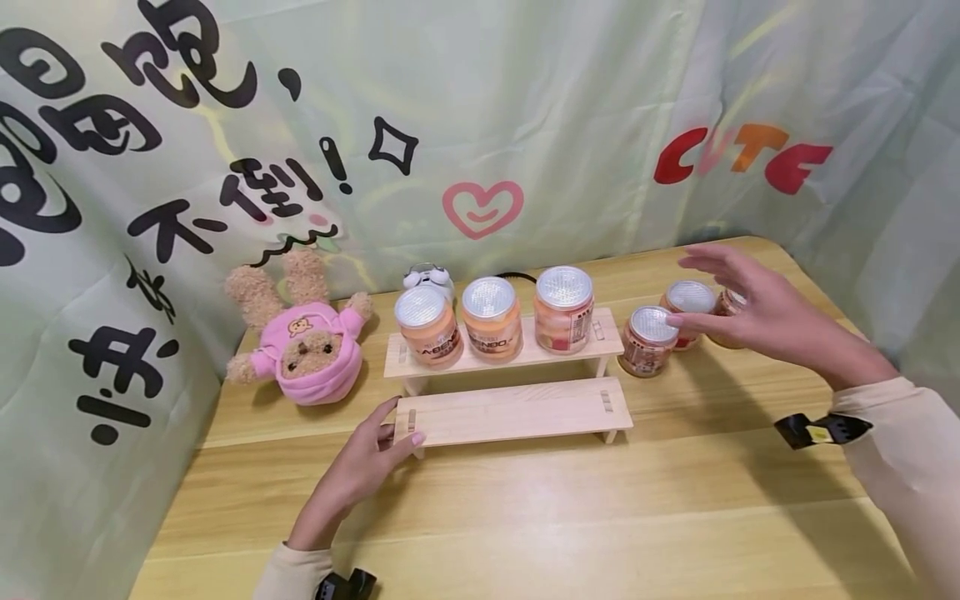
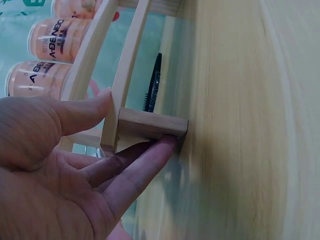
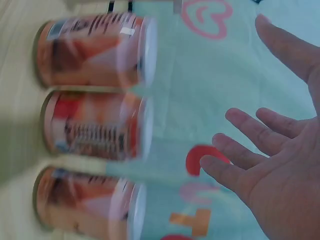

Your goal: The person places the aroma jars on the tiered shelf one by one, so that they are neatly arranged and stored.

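Observation:
A two-tier wooden stand sits on the table. Its lower tier is bare, and three jars with silver lids stand in a row on the upper tier. At the left end of the lower tier, my left hand grips the board, thumb on the top edge and fingers against the leg. My right hand hovers with spread fingers over three more jars to the right of the stand. The nearest of these is a reddish jar; in the right wrist view a gap separates the fingers from the jars.
A plush bear in a pink hoodie lies at the left of the table. Behind the upper tier is a small white object, partly hidden, with a dark cable. A printed curtain hangs along the back and sides.

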`<state>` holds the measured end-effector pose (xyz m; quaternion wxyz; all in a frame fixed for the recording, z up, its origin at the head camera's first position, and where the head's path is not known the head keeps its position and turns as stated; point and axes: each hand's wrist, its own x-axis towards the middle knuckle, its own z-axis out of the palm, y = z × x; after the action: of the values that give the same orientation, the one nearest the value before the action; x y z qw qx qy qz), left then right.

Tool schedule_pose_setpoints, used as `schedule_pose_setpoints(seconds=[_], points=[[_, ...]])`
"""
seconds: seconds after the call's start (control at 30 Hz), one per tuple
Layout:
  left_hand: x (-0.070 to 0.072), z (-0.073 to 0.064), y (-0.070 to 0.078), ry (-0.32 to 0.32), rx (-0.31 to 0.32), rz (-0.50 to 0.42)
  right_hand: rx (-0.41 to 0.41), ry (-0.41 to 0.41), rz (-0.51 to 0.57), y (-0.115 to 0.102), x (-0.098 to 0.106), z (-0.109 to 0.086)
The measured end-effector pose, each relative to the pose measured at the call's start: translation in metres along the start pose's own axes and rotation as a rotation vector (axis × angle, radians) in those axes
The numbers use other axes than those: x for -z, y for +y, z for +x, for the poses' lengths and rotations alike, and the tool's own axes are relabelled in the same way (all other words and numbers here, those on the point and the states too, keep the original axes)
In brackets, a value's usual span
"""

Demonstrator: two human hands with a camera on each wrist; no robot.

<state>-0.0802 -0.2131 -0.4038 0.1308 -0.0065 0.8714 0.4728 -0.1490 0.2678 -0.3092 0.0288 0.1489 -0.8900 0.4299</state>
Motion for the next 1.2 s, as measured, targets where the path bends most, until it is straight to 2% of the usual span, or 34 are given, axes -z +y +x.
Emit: schedule_pose_setpoints(seconds=[0.3,0.53,0.73,0.93,1.1,1.2], points=[[0.000,0.001,-0.002,-0.025,-0.028,-0.085,-0.108,0.040,-0.029,0.042,0.026,-0.014],[-0.003,0.003,-0.004,-0.017,-0.012,-0.093,-0.205,0.057,-0.014,0.074,0.034,-0.015],[-0.002,0.002,-0.003,-0.020,-0.040,-0.094,-0.269,0.067,0.059,0.102,0.030,-0.011],[-0.003,0.001,-0.002,-0.030,-0.036,-0.119,-0.293,0.072,0.060,0.130,0.019,-0.007],[-0.003,0.001,-0.002,-0.026,-0.038,-0.106,-0.269,0.100,0.108,0.139,0.012,-0.007],[-0.003,0.001,-0.001,-0.019,-0.033,-0.097,-0.271,0.114,0.098,0.141,0.010,-0.009]])
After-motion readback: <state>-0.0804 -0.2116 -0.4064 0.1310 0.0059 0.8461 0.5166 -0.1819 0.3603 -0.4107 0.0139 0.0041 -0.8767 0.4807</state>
